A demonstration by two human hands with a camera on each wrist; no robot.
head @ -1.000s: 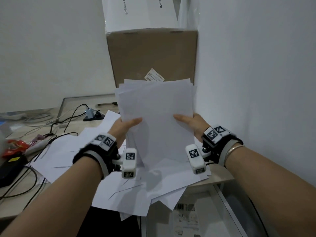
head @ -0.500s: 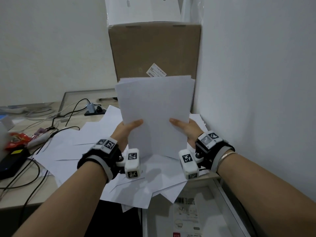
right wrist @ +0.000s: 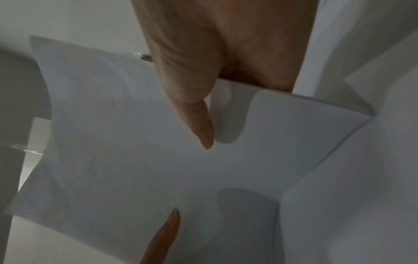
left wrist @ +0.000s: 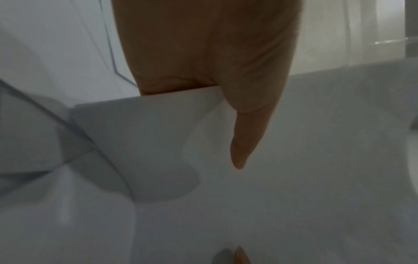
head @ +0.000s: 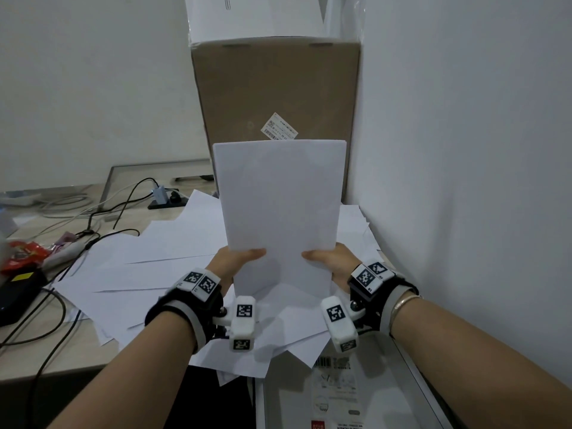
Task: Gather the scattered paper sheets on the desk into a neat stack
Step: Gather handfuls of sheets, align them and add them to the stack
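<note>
A stack of white paper sheets [head: 280, 212] stands upright on its short edge above the desk, its edges aligned. My left hand [head: 238, 258] grips its lower left side, thumb on the front face. My right hand [head: 328, 258] grips the lower right side the same way. The left wrist view shows the left thumb [left wrist: 246, 128] lying on the stack [left wrist: 294, 178]. The right thumb [right wrist: 199, 116] presses the stack [right wrist: 135, 160] in the right wrist view. Several loose sheets [head: 139, 267] lie spread on the desk [head: 40, 357] under and left of the stack.
A tall cardboard box [head: 275, 94] stands behind the stack against the wall [head: 464, 150] on the right. Black cables [head: 102, 212], a red wrapper [head: 24, 252] and a black device [head: 15, 289] lie at the left. A white box [head: 340, 397] sits below the desk's front edge.
The fanned, uneven sheets have been squared into an aligned stack. Both hands slid down toward its bottom edge and closer together.
</note>
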